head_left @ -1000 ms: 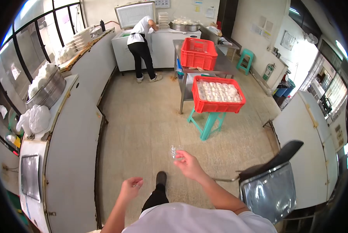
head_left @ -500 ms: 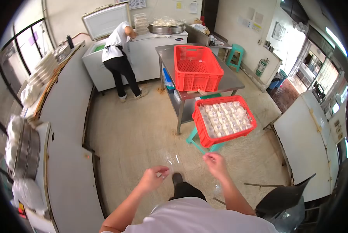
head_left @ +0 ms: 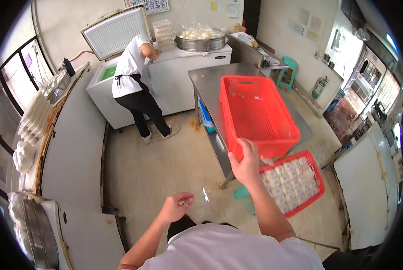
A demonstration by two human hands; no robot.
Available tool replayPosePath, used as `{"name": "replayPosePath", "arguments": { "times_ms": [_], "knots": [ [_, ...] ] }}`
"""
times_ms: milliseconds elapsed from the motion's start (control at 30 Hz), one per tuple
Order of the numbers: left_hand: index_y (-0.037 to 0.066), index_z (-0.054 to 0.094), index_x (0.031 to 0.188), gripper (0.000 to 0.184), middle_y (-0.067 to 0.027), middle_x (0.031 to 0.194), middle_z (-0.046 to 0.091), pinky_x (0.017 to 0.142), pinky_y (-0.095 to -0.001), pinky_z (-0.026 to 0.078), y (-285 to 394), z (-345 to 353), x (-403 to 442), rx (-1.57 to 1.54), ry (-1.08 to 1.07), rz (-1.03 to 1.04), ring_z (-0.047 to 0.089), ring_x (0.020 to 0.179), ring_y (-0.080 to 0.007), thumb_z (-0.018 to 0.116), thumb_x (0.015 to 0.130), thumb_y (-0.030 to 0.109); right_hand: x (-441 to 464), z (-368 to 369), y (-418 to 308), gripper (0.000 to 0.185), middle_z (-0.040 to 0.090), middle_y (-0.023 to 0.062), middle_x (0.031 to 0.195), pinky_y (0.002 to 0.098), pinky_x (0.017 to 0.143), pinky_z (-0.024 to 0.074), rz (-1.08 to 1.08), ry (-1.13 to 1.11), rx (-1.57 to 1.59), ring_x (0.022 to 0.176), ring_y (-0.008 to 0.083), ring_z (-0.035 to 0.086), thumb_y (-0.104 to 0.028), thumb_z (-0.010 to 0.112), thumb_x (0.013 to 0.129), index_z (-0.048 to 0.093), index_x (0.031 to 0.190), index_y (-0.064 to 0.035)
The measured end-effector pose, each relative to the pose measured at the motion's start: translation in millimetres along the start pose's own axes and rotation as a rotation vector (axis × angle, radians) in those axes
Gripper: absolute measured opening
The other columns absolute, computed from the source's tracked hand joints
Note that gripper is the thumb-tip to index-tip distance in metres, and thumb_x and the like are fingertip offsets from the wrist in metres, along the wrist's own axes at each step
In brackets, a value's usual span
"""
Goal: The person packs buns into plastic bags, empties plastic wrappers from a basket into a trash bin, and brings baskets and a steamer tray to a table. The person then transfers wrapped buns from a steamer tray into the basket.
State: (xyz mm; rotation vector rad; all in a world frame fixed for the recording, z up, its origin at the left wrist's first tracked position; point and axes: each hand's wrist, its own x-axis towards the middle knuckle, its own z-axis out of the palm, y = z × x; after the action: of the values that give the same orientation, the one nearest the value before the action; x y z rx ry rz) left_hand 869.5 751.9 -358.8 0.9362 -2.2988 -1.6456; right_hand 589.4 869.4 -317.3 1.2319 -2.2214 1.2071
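Note:
My right hand (head_left: 247,165) is at the near left corner of a red plastic crate (head_left: 260,147), its fingers closed over the rim. The crate sits on a stainless steel table (head_left: 210,71), and its perforated floor shows inside. My left hand (head_left: 176,208) is in front of my body with curled fingers; a small pale bit shows at them, too small to name. Below my right hand and to its right stands a second red crate (head_left: 318,191), lower down on a green stool (head_left: 242,192). It holds rows of white packed pieces (head_left: 288,182), partly hidden by my forearm.
A person in a white shirt (head_left: 132,81) leans into an open chest freezer (head_left: 174,85). On it stand stacked clear containers (head_left: 164,36) and a round metal steamer (head_left: 200,43). A counter (head_left: 73,135) runs along the left; a white panel (head_left: 363,184) stands at right.
I have moved closer to the table. My right hand has gone up and taken hold of the upper crate's corner. My left hand stays curled in front of me.

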Motion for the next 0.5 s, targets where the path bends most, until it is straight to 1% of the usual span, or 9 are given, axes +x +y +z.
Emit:
{"name": "replayPosePath", "arguments": {
  "times_ms": [33,133,167,200,233,267,300,333,500],
  "knots": [
    [0.000,0.072,0.116,0.025,-0.0133,0.108,0.076,0.090,-0.0352,0.055,2.9,-15.6,24.5,-0.016,-0.013,-0.013,0.071,0.101,-0.0210,0.070,0.098,0.018,24.5,21.5,-0.6,0.060,0.056,0.0239,0.135,0.0493,0.106,0.0434,-0.008,-0.025,-0.062,0.125,0.0409,0.052,-0.021,0.077,0.085,0.052,0.135,0.0021],
    [0.001,0.073,0.116,0.023,-0.0116,0.108,0.076,0.092,-0.0350,0.054,14.4,-57.8,108.1,0.002,-0.094,0.021,0.070,0.102,-0.0192,0.069,0.098,0.015,71.7,80.7,27.2,0.073,0.052,0.0268,0.140,0.0507,0.109,0.0414,0.149,-0.163,-0.445,0.127,0.0440,0.049,-0.023,0.079,0.083,0.046,0.142,0.0043],
    [0.001,0.073,0.116,0.023,-0.0115,0.108,0.076,0.092,-0.0349,0.054,14.5,-68.1,131.4,0.019,-0.132,0.035,0.070,0.102,-0.0191,0.069,0.098,0.014,81.4,93.0,39.6,0.077,0.051,0.0296,0.140,0.0500,0.109,0.0422,0.240,-0.222,-0.484,0.128,0.0464,0.049,-0.027,0.078,0.084,0.044,0.145,0.0058],
    [0.001,0.073,0.116,0.023,-0.0116,0.108,0.076,0.092,-0.0350,0.055,6.1,-76.7,155.8,0.021,-0.177,0.075,0.070,0.102,-0.0193,0.069,0.098,0.014,83.4,103.7,58.7,0.076,0.051,0.0301,0.140,0.0513,0.106,0.0447,0.304,-0.258,-0.500,0.128,0.0471,0.050,-0.026,0.076,0.086,0.043,0.145,0.0069],
    [0.001,0.073,0.116,0.023,-0.0117,0.109,0.076,0.092,-0.0351,0.055,-5.2,-85.2,188.1,0.025,-0.219,0.130,0.070,0.102,-0.0195,0.068,0.098,0.014,85.4,110.4,67.0,0.064,0.054,0.0317,0.137,0.0538,0.096,0.0513,0.438,-0.293,-0.550,0.121,0.0462,0.058,-0.027,0.071,0.091,0.044,0.141,0.0040],
    [0.001,0.073,0.116,0.022,-0.0119,0.109,0.076,0.091,-0.0352,0.055,-8.7,-93.8,220.9,0.022,-0.258,0.189,0.070,0.102,-0.0197,0.068,0.098,0.013,98.1,103.0,60.0,0.050,0.064,0.0307,0.120,0.0568,0.087,0.0542,0.608,-0.420,-0.523,0.103,0.0461,0.068,-0.030,0.068,0.094,0.053,0.130,0.0009],
    [0.001,0.072,0.116,0.022,-0.0121,0.109,0.076,0.091,-0.0352,0.055,-5.9,-102.6,246.4,0.020,-0.297,0.202,0.070,0.102,-0.0201,0.068,0.098,0.013,101.8,98.5,60.7,0.038,0.071,0.0271,0.099,0.0586,0.080,0.0540,0.628,-0.417,-0.629,0.086,0.0455,0.070,-0.034,0.067,0.094,0.062,0.114,-0.0018],
    [0.001,0.072,0.116,0.022,-0.0124,0.110,0.076,0.091,-0.0353,0.055,-2.2,-111.4,270.6,0.019,-0.337,0.213,0.071,0.102,-0.0205,0.069,0.097,0.013,99.3,97.4,75.2,0.035,0.071,0.0243,0.086,0.0587,0.076,0.0528,0.611,-0.359,-0.673,0.084,0.0453,0.070,-0.036,0.066,0.094,0.065,0.104,-0.0027],
    [0.001,0.071,0.117,0.023,-0.0129,0.108,0.075,0.090,-0.0350,0.056,38.3,-137.7,385.2,0.030,-0.509,0.272,0.071,0.102,-0.0214,0.069,0.096,0.012,102.4,51.6,125.8,0.032,0.071,0.0248,0.089,0.0558,0.078,0.0521,0.749,-0.280,-0.687,0.086,0.0460,0.069,-0.027,0.077,0.084,0.070,0.098,0.0003]
  ]
}}
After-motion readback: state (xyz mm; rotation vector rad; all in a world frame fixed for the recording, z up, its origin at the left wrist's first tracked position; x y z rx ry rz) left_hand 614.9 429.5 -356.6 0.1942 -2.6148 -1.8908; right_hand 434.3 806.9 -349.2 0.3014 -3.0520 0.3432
